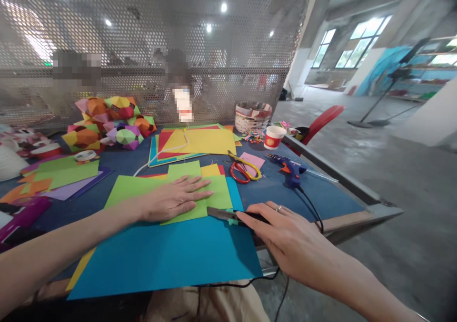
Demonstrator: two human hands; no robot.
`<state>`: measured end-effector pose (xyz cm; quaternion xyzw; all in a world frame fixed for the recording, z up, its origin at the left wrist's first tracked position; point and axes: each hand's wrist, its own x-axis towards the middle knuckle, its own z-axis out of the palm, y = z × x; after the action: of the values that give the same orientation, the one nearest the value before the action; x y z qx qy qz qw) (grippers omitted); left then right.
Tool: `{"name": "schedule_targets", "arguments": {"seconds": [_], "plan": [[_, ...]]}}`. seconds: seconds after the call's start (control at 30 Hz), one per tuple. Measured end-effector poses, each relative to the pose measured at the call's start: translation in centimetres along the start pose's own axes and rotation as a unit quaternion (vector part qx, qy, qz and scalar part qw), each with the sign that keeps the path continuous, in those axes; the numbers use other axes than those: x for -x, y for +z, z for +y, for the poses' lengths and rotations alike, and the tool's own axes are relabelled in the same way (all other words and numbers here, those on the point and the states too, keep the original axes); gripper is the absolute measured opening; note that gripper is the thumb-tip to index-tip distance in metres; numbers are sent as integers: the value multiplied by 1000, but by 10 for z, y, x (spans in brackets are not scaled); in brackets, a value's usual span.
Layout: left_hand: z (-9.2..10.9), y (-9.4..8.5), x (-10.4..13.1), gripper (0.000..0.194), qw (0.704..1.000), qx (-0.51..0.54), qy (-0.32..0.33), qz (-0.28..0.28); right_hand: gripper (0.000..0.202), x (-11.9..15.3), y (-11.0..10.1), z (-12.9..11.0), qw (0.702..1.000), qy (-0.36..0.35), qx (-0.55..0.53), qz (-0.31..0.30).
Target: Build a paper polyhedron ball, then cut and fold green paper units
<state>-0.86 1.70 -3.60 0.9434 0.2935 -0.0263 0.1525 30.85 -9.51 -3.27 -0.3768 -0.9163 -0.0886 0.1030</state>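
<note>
My left hand [180, 196] lies flat, fingers extended, on a light green sheet of paper [219, 196]. My right hand [282, 234], with a ring on one finger, grips what looks like a utility knife [219, 213] with a dark blade, a teal part and a black handle. The blade points left and its tip is at the lower edge of the green paper, by a crease; I cannot tell whether it is inside a fold. Beneath is a large blue sheet [167, 260], with yellow paper showing under its left side.
Red-and-yellow-handled scissors [241, 170] rest on pink paper. Behind are stacked coloured sheets [210, 141], a paper cup [274, 137], a woven basket [253, 117] and folded paper balls [124, 134]. A blue glue gun [293, 172] trails a black cord off the table's right edge.
</note>
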Motion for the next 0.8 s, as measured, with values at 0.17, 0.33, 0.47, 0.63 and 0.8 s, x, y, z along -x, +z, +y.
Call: {"name": "schedule_targets", "arguments": {"seconds": [0.17, 0.33, 0.47, 0.63, 0.8], "plan": [[-4, 5, -3, 57, 1000, -9, -8, -26, 57, 1, -2, -4, 1000, -14, -16, 0], [-3, 5, -2, 57, 1000, -3, -6, -25, 43, 2, 3, -7, 999, -25, -19, 43], [-3, 5, -3, 57, 1000, -10, -9, -24, 37, -1, 5, -8, 998, -23, 7, 60], [-2, 5, -3, 56, 999, -20, -8, -23, 38, -1, 4, -11, 998, -23, 16, 49], [-4, 7, -3, 56, 1000, -18, -7, -20, 39, 0, 5, -16, 999, -22, 4, 44]]}}
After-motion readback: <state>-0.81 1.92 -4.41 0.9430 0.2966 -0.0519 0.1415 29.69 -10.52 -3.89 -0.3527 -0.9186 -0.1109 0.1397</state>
